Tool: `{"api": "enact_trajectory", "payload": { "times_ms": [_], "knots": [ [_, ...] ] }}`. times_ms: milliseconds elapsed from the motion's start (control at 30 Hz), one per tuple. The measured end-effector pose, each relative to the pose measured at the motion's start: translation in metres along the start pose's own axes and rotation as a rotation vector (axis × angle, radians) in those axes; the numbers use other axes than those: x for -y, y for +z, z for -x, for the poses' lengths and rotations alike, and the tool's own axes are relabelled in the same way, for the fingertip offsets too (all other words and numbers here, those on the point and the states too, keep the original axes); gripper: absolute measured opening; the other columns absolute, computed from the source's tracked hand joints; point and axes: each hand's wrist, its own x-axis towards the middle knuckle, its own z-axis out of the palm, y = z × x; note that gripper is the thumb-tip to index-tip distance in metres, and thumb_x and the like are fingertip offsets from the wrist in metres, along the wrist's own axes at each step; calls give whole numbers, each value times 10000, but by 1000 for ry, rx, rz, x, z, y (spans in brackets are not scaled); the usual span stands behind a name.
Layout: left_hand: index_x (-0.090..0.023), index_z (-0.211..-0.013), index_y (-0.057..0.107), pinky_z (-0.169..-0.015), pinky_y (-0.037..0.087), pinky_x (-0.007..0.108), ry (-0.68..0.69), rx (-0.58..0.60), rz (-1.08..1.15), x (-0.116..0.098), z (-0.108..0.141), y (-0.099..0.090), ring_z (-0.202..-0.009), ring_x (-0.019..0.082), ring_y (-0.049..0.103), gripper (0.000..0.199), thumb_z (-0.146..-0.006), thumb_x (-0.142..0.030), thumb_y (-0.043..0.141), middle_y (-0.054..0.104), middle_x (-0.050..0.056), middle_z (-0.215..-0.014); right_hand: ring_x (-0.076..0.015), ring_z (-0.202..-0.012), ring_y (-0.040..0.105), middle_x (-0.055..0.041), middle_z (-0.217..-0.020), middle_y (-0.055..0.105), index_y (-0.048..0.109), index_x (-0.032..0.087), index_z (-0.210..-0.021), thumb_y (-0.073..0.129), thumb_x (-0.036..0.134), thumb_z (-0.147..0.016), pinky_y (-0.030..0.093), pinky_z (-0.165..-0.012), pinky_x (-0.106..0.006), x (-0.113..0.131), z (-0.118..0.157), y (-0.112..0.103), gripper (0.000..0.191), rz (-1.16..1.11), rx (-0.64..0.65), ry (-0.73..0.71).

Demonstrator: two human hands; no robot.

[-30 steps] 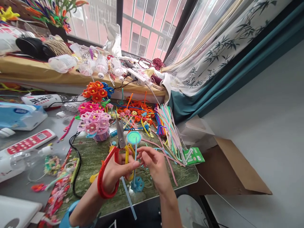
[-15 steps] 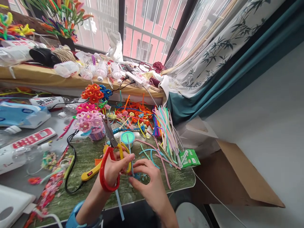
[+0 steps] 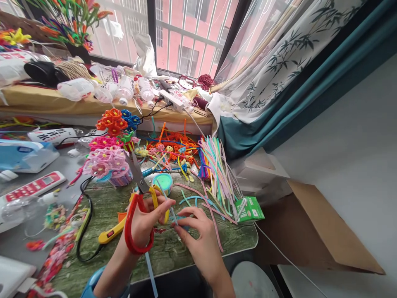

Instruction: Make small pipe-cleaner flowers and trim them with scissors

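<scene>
My left hand (image 3: 145, 219) is closed, with red-and-yellow-handled scissors (image 3: 142, 185) hanging on it, their blades pointing up and slightly parted. Its thumb and forefinger also pinch a thin pale blue pipe cleaner (image 3: 167, 203), which slants upward to the left. Thumb and fingertips of my right hand (image 3: 201, 234) meet at the lower end of that pipe cleaner. A pale blue strip (image 3: 151, 273) hangs below my left hand, past the table edge; where its upper end goes is hidden. Just behind the hands stands a round tub with a turquoise lid (image 3: 162, 182).
Left of my hands lies a yellow glue gun (image 3: 113, 231) with a black cord. Pipe-cleaner flowers (image 3: 107, 161) fill a pot behind it. A pastel pipe-cleaner bundle (image 3: 217, 174) and a green packet (image 3: 250, 209) lie right. An open cardboard box (image 3: 335, 223) stands beyond the table.
The pipe cleaner has gone from nearly upright to leaning left. My right fingertips have closed together at its lower end. The whole view has shifted slightly.
</scene>
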Motion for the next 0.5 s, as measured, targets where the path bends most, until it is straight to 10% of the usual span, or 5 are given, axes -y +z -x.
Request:
{"api": "enact_trajectory", "payload": {
  "times_ms": [300, 500],
  "knots": [
    [-221, -744, 821, -574, 591, 303, 151, -263, 6, -14, -3, -4, -600, 183, 697, 375, -853, -568, 909, 654, -46, -575, -281, -1035, 777, -78, -1078, 833, 892, 260, -930, 782, 25, -961, 611, -861, -357, -11, -5, 6, 261, 174, -216, -129],
    [-258, -717, 805, -586, 596, 328, 169, -378, 24, -39, 13, 11, -562, 192, 690, 255, -839, -470, 876, 713, -31, -593, -268, -1030, 767, -79, -1086, 816, 869, 259, -978, 672, 158, -1102, 604, -855, -370, -9, -6, 11, 254, 274, -434, -210]
  ]
}}
